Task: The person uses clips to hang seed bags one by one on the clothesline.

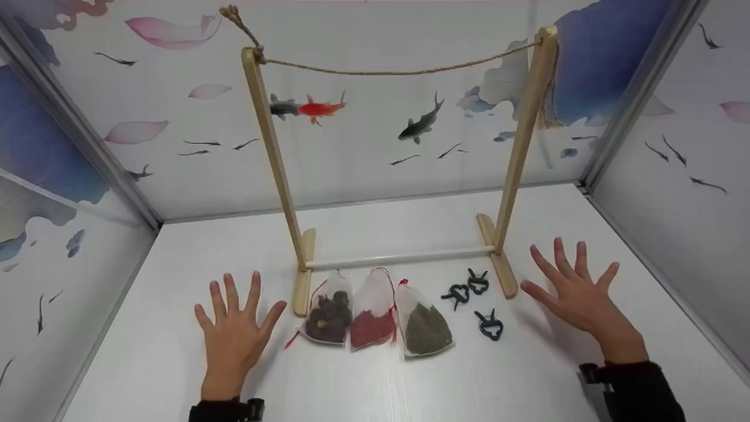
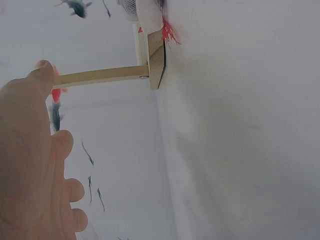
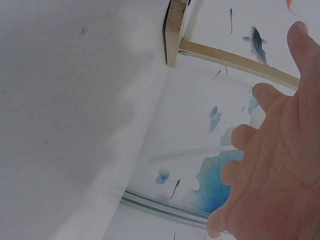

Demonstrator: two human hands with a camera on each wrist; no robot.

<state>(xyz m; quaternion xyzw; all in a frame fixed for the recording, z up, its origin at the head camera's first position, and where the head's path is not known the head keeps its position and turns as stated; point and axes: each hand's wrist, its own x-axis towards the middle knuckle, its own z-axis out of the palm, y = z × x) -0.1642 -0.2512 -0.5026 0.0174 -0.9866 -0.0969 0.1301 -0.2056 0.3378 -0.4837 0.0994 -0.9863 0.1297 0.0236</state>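
My left hand point(image 1: 231, 340) is held with spread fingers on the left, palm down over the table and holding nothing. On the right my right hand point(image 1: 577, 299) has its fingers spread too, beside the stand's right foot. Between the hands lie three drawstring mesh bags: one with dark round pieces point(image 1: 332, 319), one with red contents point(image 1: 373, 327) and one with greenish-brown contents point(image 1: 429, 333). To their right are three small black clips, the nearest clip point(image 1: 487, 323) lying apart from the other two. In both wrist views the fingers grip nothing.
Behind the bags stands a wooden frame with a left post point(image 1: 274, 158), a right post point(image 1: 523, 140) and a white bottom rod point(image 1: 398, 257). A twine rope point(image 1: 375, 73) sags between the post tops. Printed panels with fish enclose the white table point(image 1: 375, 387).
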